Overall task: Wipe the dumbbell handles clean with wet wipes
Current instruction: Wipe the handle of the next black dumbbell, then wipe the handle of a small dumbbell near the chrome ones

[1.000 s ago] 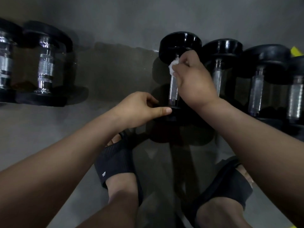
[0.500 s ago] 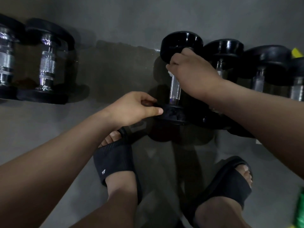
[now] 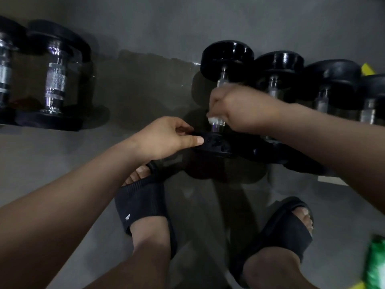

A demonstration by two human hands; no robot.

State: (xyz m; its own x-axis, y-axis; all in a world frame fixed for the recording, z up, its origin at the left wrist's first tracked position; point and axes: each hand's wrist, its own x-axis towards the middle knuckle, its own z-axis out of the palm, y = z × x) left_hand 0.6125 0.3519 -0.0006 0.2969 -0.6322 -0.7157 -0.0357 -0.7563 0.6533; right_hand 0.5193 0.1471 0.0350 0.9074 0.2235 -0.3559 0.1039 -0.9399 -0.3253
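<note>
Grey polished floor (image 3: 145,90) reflects the black dumbbells (image 3: 227,59).

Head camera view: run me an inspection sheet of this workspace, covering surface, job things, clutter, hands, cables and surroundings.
Surface: grey floor, dimly lit, with dumbbells lying on it.
Job's things: black dumbbell with a metal handle; wet wipe, white, at the handle's near end.
Clutter: green packet at the lower right edge; yellow object behind the row, too cut off to identify.
Hands: right hand grips the wet wipe around the handle; left hand holds the dumbbell's near head, thumb on it.
Cables: nothing seen.
Surroundings: more dumbbells alongside; chrome-handled dumbbells at the view's left; the person's feet in black slippers.
</note>
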